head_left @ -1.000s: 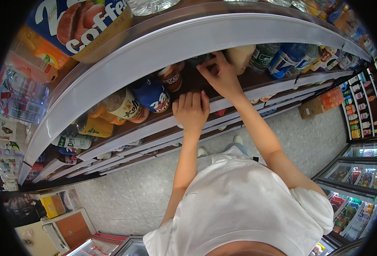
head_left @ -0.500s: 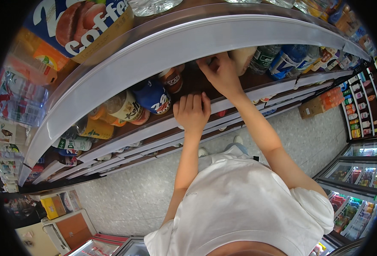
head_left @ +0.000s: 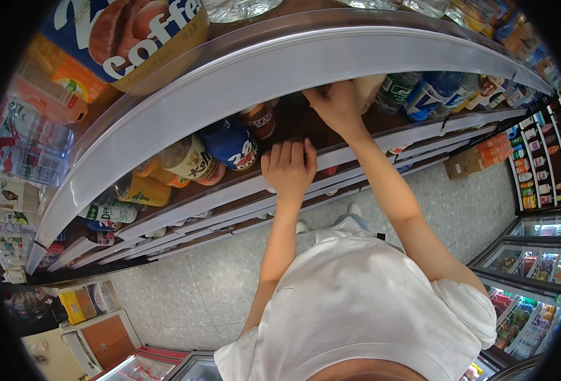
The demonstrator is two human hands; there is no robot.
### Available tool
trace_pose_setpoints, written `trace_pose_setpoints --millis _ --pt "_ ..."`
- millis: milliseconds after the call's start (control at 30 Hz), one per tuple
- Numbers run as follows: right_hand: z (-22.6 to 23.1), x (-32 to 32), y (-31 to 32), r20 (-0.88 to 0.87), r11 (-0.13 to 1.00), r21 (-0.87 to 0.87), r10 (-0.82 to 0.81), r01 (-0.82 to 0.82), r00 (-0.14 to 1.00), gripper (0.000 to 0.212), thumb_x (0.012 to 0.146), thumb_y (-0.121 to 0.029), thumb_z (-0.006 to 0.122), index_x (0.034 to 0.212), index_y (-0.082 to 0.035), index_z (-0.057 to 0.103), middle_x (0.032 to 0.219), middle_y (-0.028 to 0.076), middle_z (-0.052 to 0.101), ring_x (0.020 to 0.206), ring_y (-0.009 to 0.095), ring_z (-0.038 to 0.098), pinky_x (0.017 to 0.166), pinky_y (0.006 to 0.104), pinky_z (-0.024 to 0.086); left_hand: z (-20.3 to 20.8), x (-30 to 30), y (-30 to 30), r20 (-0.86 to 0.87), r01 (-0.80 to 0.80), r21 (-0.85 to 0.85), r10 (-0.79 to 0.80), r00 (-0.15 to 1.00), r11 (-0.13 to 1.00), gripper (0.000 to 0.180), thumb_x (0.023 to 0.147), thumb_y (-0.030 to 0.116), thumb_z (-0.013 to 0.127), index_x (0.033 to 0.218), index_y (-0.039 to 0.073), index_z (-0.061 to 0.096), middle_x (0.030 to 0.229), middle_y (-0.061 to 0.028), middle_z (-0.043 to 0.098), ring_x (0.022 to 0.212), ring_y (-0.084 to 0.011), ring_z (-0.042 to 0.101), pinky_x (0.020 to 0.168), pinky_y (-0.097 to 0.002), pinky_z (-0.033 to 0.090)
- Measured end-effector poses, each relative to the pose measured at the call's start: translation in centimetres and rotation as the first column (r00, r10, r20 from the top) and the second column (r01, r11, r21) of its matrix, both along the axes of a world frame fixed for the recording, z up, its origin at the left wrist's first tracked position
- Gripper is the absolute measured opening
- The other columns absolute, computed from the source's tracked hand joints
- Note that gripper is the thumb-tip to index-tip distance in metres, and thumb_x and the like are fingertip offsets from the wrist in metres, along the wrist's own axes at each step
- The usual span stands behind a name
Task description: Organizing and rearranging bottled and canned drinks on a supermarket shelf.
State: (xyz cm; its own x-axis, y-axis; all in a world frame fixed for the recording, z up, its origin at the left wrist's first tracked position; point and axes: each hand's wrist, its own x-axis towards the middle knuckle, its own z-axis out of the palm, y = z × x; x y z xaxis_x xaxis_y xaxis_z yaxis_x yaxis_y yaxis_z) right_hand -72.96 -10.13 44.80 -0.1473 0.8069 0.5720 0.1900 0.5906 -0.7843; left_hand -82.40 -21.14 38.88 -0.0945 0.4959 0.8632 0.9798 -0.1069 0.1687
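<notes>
My right hand (head_left: 339, 114) reaches into the shelf under the pale front strip of the shelf above. Its thumb points left, and the fingertips are hidden under that strip. Right beside it stands a cream-coloured bottle (head_left: 368, 92); whether the hand touches it I cannot tell. My left hand (head_left: 289, 168) rests at the front edge of the same shelf, its fingers curled in, with nothing seen in them. Nearest on its left are a blue bottle (head_left: 231, 146) and a brown bottle (head_left: 259, 119). Dark brown shelf board (head_left: 293, 127) shows between the hands.
The strip (head_left: 280, 54) curves across above my hands. More drinks line this shelf: a clear bottle with a cream label (head_left: 188, 162), a green-labelled bottle (head_left: 395, 89) and blue ones (head_left: 430, 95). A cardboard box (head_left: 463, 162) lies on the floor; glass-door coolers (head_left: 534, 260) stand right.
My right hand has shifted slightly right and back from under the strip, closer to the cream-coloured bottle. My left hand stays at the shelf edge. The view has moved a little.
</notes>
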Motion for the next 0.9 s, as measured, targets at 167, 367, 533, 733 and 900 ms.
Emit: trace_pose_setpoints --millis 167,367,533,733,900 --pt "0.2 -0.5 0.6 -0.033 0.999 0.038 0.009 -0.008 0.999 0.021 0.082 -0.014 0.07 0.09 0.003 0.061 0.068 0.007 0.064 0.055 0.016 0.062 0.05 0.0264 0.047 0.1 0.1 0.0 0.021 0.028 0.017 -0.028 0.999 0.999 0.014 0.078 0.015 0.065 0.067 0.012 0.056 0.065 -0.0002 0.056 0.06 -0.0194 0.052 0.058 -0.0337 0.033" --pt "1.3 -0.4 0.1 0.054 0.999 -0.024 -0.021 0.022 0.998 0.021 0.082 -0.016 0.069 0.087 0.003 0.062 0.066 0.008 0.063 0.054 0.017 0.061 0.05 0.0288 0.046 0.1 0.0 -0.1 0.017 0.017 0.003 -0.017 1.0 1.0 0.014 0.078 0.015 0.065 0.067 0.012 0.056 0.065 0.0002 0.057 0.059 -0.0194 0.052 0.058 -0.0335 0.032" --pt "2.9 -0.3 -1.4 0.143 0.992 -0.122 0.049 -0.031 0.988 0.014 0.084 -0.007 0.065 0.091 0.005 0.061 0.068 0.007 0.062 0.058 0.015 0.06 0.051 0.0276 0.046 -0.1 0.0 0.0 0.023 0.033 0.024 -0.034 0.999 0.999 0.014 0.078 0.014 0.065 0.067 0.011 0.056 0.065 -0.0002 0.057 0.059 -0.0195 0.051 0.058 -0.0336 0.032" --pt "1.9 -0.8 -1.2 0.085 0.99 0.104 -0.108 0.099 0.991 0.03 0.081 -0.028 0.071 0.084 0.0 0.062 0.062 0.011 0.062 0.056 0.029 0.064 0.054 0.0372 0.049 0.1 0.0 0.1 0.015 0.036 0.03 -0.036 0.999 0.999 0.014 0.078 0.014 0.065 0.067 0.011 0.055 0.065 -0.0007 0.056 0.059 -0.0196 0.051 0.058 -0.0336 0.032" --pt "1.9 -0.5 -0.4 0.234 0.993 0.103 -0.088 0.065 0.968 0.025 0.081 -0.023 0.07 0.088 -0.001 0.062 0.066 0.014 0.063 0.06 0.034 0.064 0.058 0.041 0.05 0.2 -0.1 0.0 0.016 0.036 0.034 -0.037 0.999 0.999 0.014 0.078 0.014 0.065 0.067 0.011 0.056 0.065 -0.0007 0.056 0.059 -0.0197 0.051 0.057 -0.0337 0.032"
